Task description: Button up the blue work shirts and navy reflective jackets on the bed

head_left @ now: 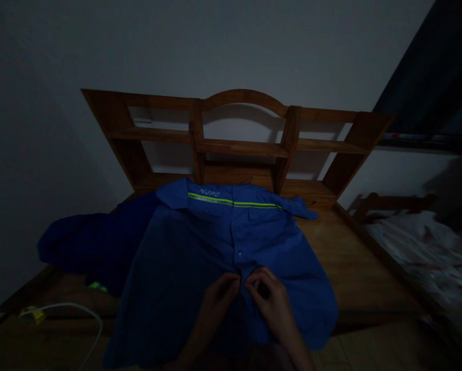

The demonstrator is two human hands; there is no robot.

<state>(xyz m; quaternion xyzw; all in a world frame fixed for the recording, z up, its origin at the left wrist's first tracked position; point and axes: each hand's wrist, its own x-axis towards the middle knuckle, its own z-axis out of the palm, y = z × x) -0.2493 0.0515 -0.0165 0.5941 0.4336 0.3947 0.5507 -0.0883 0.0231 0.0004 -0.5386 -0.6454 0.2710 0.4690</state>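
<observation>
A blue work shirt [200,242] with a yellow-green stripe and the letters NJPC lies spread out, front side up, over a wooden desk top. Its lower part hangs over the near edge. At the front opening, below a visible button [240,253], my left hand [221,293] pinches the left edge of the cloth. Close beside it, my right hand [267,292] pinches the other edge, thumb and forefinger together. Whether a button sits between the fingertips is too dark and small to tell.
Dark blue clothing [95,247] is heaped at the left. Behind stands a wooden shelf unit [242,148] against the wall. A white cable [76,305] hangs at the lower left. Pale crumpled fabric [428,242] lies beyond the desk's right edge [370,257].
</observation>
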